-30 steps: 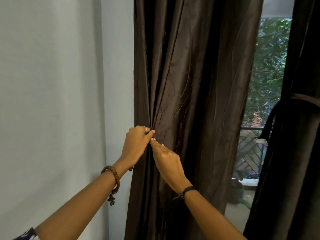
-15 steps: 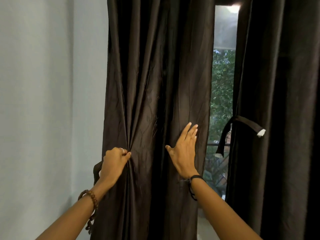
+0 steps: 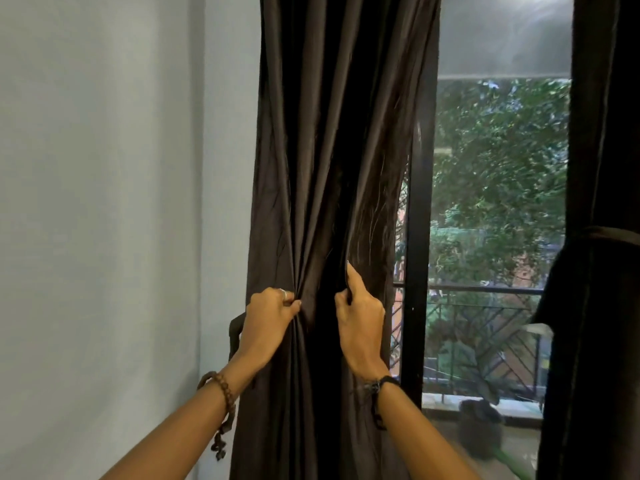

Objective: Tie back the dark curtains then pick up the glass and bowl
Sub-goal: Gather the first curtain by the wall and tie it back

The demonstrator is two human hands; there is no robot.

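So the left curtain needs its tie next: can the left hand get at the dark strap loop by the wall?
Probably yes. The strap loop hangs just beside the left hand with nothing between, but that hand is gripping the left curtain and would have to let go.

One camera only, worn on my head — it looks forward and slightly down along my forearms, close to the curtain at arm's length. My left hand and right hand sit low in the middle. The wall fills the left side, the window the right — no second view.
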